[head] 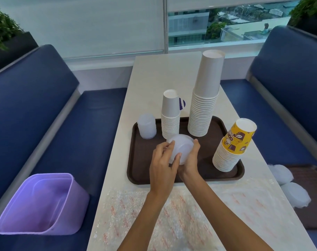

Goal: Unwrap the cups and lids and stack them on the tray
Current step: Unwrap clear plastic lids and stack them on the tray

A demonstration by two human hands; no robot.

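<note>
Nearest us, a crumpled sheet of clear plastic wrap with red print (163,214) lay across the near end of the pale bench (150,78). On the blue seat to the left sat a lilac plastic bin (42,205). To the right, two wrapped bundles of translucent lids (295,194) lay by a second brown tray (309,196).

Past the wrap, the left grip (163,165) and the right grip (190,160) both curled round a small stack of translucent plastic lids (181,145) over the dark brown rectangular tray (136,160). We could not tell whether it touched the tray.

At the tray's near right corner a stack of upturned yellow printed paper cups (233,147) leaned rightwards. Farther back stood a short stack of white paper cups (170,115). A tall stack of white paper cups (204,98) stood to its right. Another stack of translucent lids (147,125) stood at the far left corner.
</note>
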